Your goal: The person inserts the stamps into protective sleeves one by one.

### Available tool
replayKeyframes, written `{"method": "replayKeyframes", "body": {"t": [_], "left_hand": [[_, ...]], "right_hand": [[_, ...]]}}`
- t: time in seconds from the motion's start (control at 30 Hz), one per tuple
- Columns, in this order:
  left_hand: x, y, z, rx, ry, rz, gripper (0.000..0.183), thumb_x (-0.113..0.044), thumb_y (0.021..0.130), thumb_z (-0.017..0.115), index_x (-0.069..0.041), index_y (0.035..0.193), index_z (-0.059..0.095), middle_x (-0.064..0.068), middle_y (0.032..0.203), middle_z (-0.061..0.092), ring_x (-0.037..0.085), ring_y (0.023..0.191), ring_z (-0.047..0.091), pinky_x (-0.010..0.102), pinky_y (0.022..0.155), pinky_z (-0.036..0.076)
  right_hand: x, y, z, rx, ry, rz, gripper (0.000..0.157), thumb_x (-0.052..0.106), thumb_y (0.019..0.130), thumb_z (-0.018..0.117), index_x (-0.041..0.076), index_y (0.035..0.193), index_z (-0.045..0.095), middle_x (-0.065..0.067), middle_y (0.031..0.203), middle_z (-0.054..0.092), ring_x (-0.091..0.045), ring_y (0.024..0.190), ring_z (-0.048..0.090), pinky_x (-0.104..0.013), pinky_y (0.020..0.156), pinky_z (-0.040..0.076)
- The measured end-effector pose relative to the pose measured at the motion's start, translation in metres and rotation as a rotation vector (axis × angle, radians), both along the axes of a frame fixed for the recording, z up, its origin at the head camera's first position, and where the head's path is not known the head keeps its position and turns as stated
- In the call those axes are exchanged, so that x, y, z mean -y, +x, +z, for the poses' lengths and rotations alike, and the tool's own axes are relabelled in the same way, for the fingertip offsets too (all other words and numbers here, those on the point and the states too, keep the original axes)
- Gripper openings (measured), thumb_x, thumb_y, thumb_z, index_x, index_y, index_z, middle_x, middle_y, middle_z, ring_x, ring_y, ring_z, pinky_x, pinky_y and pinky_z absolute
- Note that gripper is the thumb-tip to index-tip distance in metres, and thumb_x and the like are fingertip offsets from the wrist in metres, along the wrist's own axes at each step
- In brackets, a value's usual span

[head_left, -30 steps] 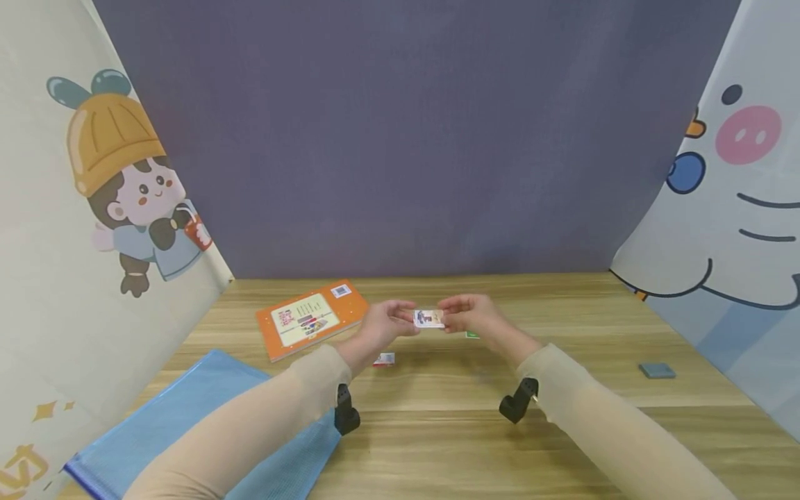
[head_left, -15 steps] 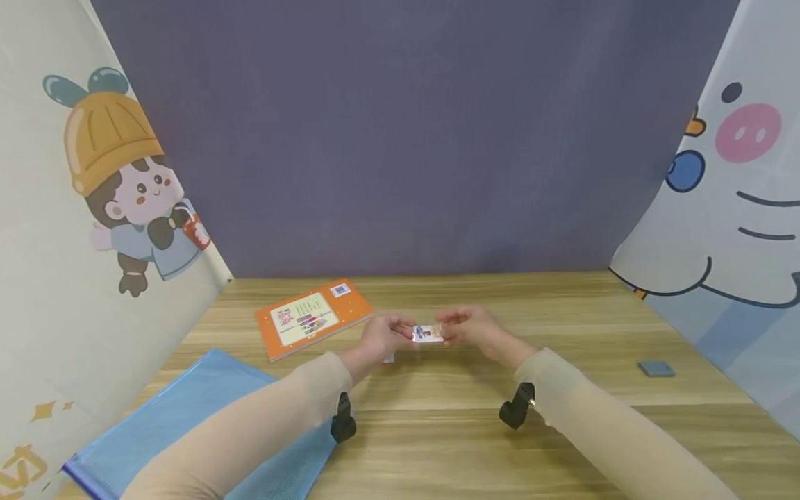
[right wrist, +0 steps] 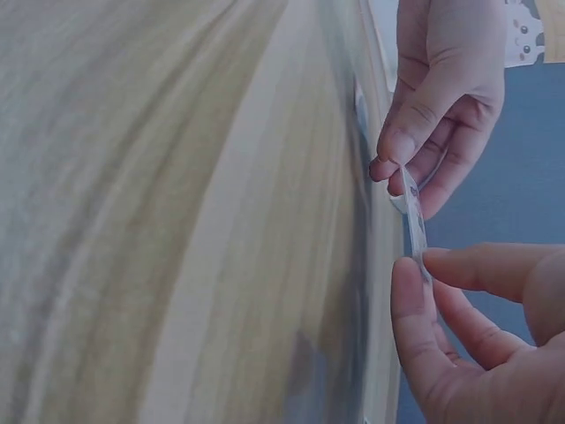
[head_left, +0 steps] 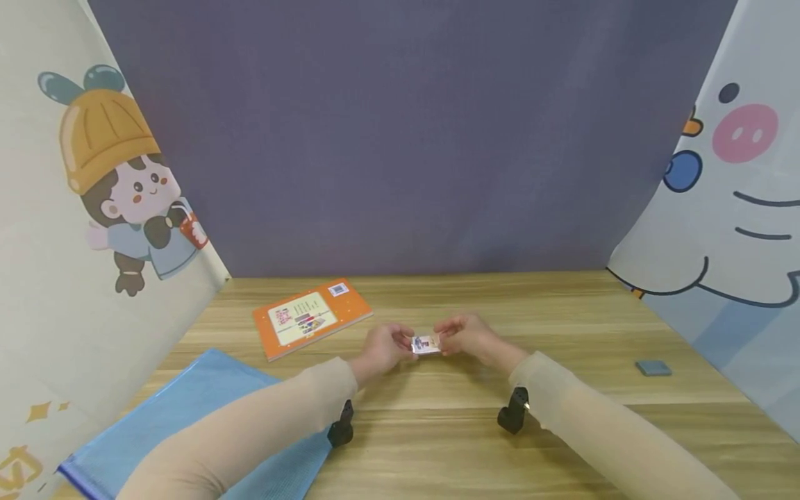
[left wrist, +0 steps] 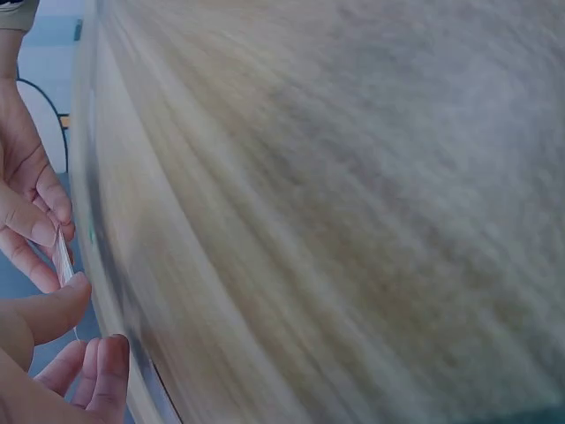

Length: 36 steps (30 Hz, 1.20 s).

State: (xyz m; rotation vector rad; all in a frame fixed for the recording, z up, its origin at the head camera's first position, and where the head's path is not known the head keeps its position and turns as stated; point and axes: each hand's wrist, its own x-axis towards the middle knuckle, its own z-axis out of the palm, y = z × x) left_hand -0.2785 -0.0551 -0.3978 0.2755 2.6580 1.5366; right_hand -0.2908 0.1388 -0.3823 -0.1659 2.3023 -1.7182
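A small, flat white piece with a coloured printed picture (head_left: 426, 344) is held just above the table, near its middle. From the left, my left hand (head_left: 382, 347) pinches one end of it. The opposite end is between the thumb and fingers of my right hand (head_left: 469, 335). Seen edge-on in the right wrist view, the printed piece (right wrist: 412, 212) looks thin, with the right thumb and forefinger on its near end. In the left wrist view the left thumb covers part of it. What exactly it is cannot be told.
An orange book (head_left: 359, 305) lies at the back left. Nearer, a blue mesh pouch (head_left: 212, 389) is partly under the left sleeve. A small grey-blue block (head_left: 653, 368) sits far right on the wooden table (head_left: 562, 305). A dark cloth (head_left: 400, 139) hangs behind.
Both hands have come nearer and lower with the printed piece between them. A small red-and-white item and a bit of green, visible a second ago near the hands, are now hidden.
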Motion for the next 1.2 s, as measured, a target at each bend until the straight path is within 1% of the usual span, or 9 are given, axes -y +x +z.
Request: {"method": "replayKeyframes", "body": {"t": [0.1, 0.23, 0.33, 0.4, 0.57, 0.63, 0.8, 1.03, 1.2], "left_hand": [[-0.001, 0.0, -0.002, -0.021, -0.029, -0.009, 0.042, 0.008, 0.067, 0.081, 0.003, 0.107, 0.068, 0.012, 0.089, 0.07, 0.014, 0.076, 0.063, 0.023, 0.067, 0.057], [-0.002, 0.001, -0.001, -0.048, -0.073, -0.031, 0.039, 0.006, 0.069, 0.082, 0.003, 0.106, 0.069, 0.012, 0.09, 0.07, 0.017, 0.08, 0.064, 0.025, 0.072, 0.057], [-0.003, 0.003, 0.001, -0.063, -0.113, -0.049, 0.039, 0.003, 0.069, 0.083, 0.004, 0.106, 0.069, 0.014, 0.095, 0.07, 0.022, 0.087, 0.066, 0.03, 0.078, 0.057], [-0.003, 0.005, 0.002, -0.08, -0.158, -0.056, 0.04, 0.0, 0.069, 0.084, 0.003, 0.106, 0.07, 0.014, 0.098, 0.071, 0.025, 0.091, 0.065, 0.033, 0.081, 0.056], [-0.003, 0.006, 0.002, -0.104, -0.247, -0.05, 0.039, -0.005, 0.07, 0.086, 0.0, 0.106, 0.072, 0.012, 0.106, 0.071, 0.027, 0.098, 0.062, 0.038, 0.086, 0.053], [-0.003, 0.006, 0.002, -0.115, -0.264, -0.053, 0.038, -0.007, 0.07, 0.086, 0.0, 0.105, 0.072, 0.012, 0.107, 0.071, 0.027, 0.1, 0.062, 0.039, 0.087, 0.053], [-0.003, 0.005, 0.002, -0.129, -0.283, -0.065, 0.038, -0.008, 0.071, 0.086, 0.001, 0.105, 0.073, 0.013, 0.11, 0.072, 0.028, 0.104, 0.063, 0.041, 0.091, 0.053], [-0.003, 0.004, 0.0, -0.118, -0.285, -0.071, 0.039, -0.008, 0.071, 0.085, 0.0, 0.107, 0.073, 0.013, 0.111, 0.072, 0.029, 0.108, 0.063, 0.043, 0.095, 0.052], [-0.003, 0.003, -0.002, -0.112, -0.274, -0.073, 0.039, -0.007, 0.071, 0.085, 0.0, 0.108, 0.072, 0.013, 0.112, 0.071, 0.03, 0.109, 0.063, 0.044, 0.096, 0.051]], "right_hand": [[0.001, 0.0, -0.002, 0.004, 0.017, -0.007, 0.042, -0.016, 0.076, 0.064, -0.014, 0.118, 0.058, -0.021, 0.098, 0.063, -0.019, 0.075, 0.062, -0.029, 0.071, 0.061], [0.001, -0.001, -0.005, 0.006, 0.058, -0.03, 0.04, -0.016, 0.075, 0.067, -0.013, 0.114, 0.061, -0.016, 0.093, 0.063, -0.016, 0.071, 0.061, -0.026, 0.067, 0.06], [0.001, -0.001, -0.006, -0.011, 0.126, -0.043, 0.039, -0.015, 0.072, 0.07, -0.011, 0.11, 0.064, -0.015, 0.092, 0.065, -0.015, 0.073, 0.06, -0.024, 0.066, 0.059], [0.001, -0.001, -0.007, -0.019, 0.161, -0.053, 0.039, -0.014, 0.07, 0.072, -0.008, 0.108, 0.066, -0.014, 0.092, 0.067, -0.015, 0.074, 0.06, -0.022, 0.066, 0.058], [0.0, -0.001, -0.01, -0.049, 0.218, -0.032, 0.036, -0.012, 0.07, 0.072, -0.006, 0.104, 0.069, -0.012, 0.089, 0.069, -0.013, 0.074, 0.06, -0.021, 0.064, 0.056], [0.001, -0.001, -0.01, -0.07, 0.238, -0.015, 0.033, -0.011, 0.07, 0.072, -0.006, 0.103, 0.069, -0.011, 0.087, 0.068, -0.012, 0.072, 0.059, -0.021, 0.063, 0.055], [0.002, 0.0, -0.011, -0.118, 0.287, -0.005, 0.03, -0.011, 0.07, 0.072, -0.006, 0.099, 0.071, -0.008, 0.081, 0.066, -0.011, 0.068, 0.057, -0.02, 0.059, 0.053], [0.004, 0.0, -0.013, -0.116, 0.327, -0.017, 0.027, -0.01, 0.07, 0.075, -0.005, 0.096, 0.071, -0.006, 0.079, 0.064, -0.011, 0.065, 0.055, -0.019, 0.055, 0.05], [0.004, 0.002, -0.013, -0.116, 0.332, -0.022, 0.027, -0.009, 0.07, 0.076, -0.006, 0.097, 0.071, -0.006, 0.08, 0.064, -0.011, 0.066, 0.055, -0.018, 0.055, 0.049]]}}
